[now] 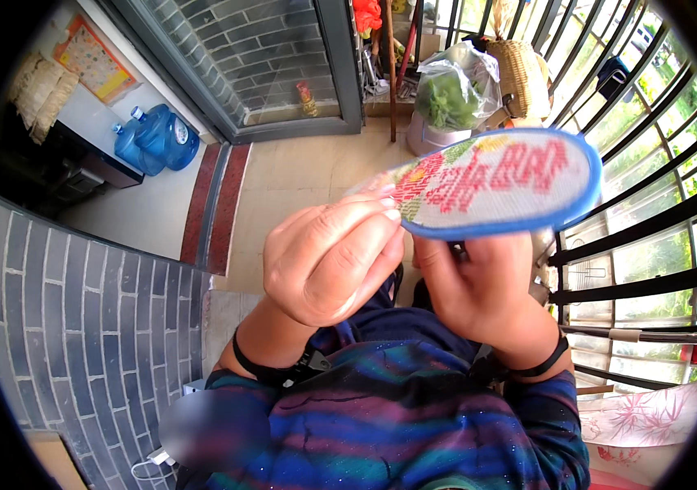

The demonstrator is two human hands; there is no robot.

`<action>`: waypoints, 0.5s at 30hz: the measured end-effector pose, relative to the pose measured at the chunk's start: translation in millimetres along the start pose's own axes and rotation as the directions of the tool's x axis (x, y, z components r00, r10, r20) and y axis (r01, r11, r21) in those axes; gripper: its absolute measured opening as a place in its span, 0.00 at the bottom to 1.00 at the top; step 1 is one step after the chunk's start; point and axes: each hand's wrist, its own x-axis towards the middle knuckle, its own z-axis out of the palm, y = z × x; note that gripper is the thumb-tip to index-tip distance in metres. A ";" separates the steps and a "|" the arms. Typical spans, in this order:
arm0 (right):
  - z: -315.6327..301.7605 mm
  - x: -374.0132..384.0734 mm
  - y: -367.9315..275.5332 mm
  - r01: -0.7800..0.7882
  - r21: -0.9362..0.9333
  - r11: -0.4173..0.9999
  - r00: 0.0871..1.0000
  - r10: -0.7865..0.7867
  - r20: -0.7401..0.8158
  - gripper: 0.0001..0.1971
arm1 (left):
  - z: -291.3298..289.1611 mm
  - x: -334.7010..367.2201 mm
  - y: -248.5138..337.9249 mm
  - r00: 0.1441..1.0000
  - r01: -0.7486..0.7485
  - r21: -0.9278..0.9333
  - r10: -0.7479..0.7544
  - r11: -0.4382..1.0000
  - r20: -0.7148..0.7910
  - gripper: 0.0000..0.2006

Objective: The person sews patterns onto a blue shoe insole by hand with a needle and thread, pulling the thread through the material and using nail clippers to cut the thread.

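Observation:
An embroidered insole (495,184) is held up in front of my body, slightly smeared by motion. It is white with a blue bound edge, and carries red stitching with green and yellow patches. At its left end my left hand (336,257) is closed, the fingertips pinched together against the insole. Whether a needle or thread is also between those fingers cannot be made out. My right hand (479,282) grips the insole from below, thumb bent near its lower edge. The insole hides most of the right fingers.
A grey brick wall (95,310) stands at left, and a barred railing (642,188) runs along the right. Ahead are a bag of green leaves (450,94) on a bucket, a woven basket (520,77) and a glass door (259,65). Blue water jugs (157,140) stand beyond the doorway.

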 end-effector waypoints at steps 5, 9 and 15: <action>2.9 -10.3 9.2 -0.010 -0.002 1.000 1.000 0.010 0.011 0.08 | 8.9 -3.4 7.1 0.854 0.485 -0.388 -0.521 0.784 0.015 0.05; 8.2 -21.8 27.4 -0.016 -0.091 0.996 0.999 0.020 0.043 0.08 | -1.5 -0.8 4.9 0.562 0.739 -0.672 -0.502 -0.050 0.657 0.09; 14.6 -42.2 43.0 -0.322 0.047 0.945 0.936 0.311 0.167 0.20 | 2.8 15.3 19.6 0.484 0.761 -0.615 -0.447 -0.209 0.752 0.11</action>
